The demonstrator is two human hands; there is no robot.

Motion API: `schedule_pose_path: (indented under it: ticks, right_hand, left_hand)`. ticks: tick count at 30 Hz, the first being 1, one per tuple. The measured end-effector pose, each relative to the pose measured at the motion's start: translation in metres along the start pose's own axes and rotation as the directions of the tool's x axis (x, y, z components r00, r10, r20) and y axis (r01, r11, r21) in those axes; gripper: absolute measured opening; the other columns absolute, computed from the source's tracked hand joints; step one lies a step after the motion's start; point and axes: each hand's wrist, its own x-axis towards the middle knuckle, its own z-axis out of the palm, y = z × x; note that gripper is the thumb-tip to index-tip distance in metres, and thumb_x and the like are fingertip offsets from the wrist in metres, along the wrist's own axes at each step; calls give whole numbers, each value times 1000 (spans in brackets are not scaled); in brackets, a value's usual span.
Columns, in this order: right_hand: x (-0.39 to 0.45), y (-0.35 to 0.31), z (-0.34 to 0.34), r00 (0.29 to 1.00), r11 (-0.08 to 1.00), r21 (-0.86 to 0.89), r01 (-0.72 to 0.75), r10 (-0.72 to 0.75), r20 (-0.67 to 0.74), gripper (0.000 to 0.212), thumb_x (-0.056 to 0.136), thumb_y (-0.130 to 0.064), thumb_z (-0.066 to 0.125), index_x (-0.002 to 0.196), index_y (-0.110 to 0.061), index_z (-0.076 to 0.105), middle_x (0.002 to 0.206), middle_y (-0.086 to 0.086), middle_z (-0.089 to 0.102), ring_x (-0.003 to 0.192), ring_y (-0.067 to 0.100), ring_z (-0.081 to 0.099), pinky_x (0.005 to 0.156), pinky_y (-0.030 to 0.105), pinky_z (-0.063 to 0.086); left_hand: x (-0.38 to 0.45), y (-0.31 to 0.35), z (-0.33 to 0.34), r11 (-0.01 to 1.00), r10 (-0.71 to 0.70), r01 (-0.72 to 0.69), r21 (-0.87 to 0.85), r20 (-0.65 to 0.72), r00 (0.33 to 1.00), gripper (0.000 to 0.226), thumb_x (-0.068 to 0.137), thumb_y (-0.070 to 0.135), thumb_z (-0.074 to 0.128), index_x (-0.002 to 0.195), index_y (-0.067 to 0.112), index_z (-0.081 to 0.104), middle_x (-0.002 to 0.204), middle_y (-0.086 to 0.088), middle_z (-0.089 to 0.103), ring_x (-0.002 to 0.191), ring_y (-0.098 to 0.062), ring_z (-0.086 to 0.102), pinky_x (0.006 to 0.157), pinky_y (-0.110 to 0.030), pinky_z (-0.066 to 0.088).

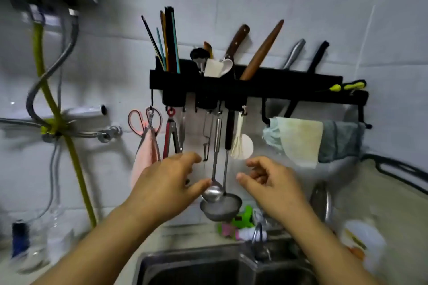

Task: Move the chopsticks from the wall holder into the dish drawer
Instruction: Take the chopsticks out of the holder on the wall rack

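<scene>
Several chopsticks (168, 39), black, orange and teal, stand upright in the leftmost cup of the black wall holder (289, 85) on the tiled wall. My left hand (166, 183) is raised below that cup with its fingers apart and nothing in it. Level with it to the right, my right hand (271, 180) hangs with loosely curled, spread fingers, also holding nothing. Both hands sit well below the chopsticks, on either side of a hanging ladle (214, 169). No dish drawer is in view.
Scissors (144, 120), red tongs (171, 136), a peeler, a skimmer (222, 208) and a white rice paddle hang from the holder's hooks. Knives and a rolling pin stand in it; cloths (308, 139) drape at right. A sink (208, 266) lies below; hoses (53, 104) run at left.
</scene>
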Motion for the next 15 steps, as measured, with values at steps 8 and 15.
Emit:
schedule_pose_path:
  ticks: [8,15]
  right_hand:
    - [106,-27,-17,940,939,-103,327,-335,-70,34,79,-43,62,108,-26,57,100,-7,59,88,11,55,73,29,48]
    - [183,-41,5,878,865,-221,451,-474,-64,33,84,-41,57,110,-20,55,109,1,57,98,19,54,76,32,48]
  left_hand:
    - [91,13,-34,981,-54,104,166,-280,958,55,78,60,50,124,31,42,119,5,56,100,-15,57,74,-32,49]
    - [150,-16,-41,938,-47,154,310,-327,944,56,80,60,49,126,29,39,121,6,51,102,-11,50,77,-27,49]
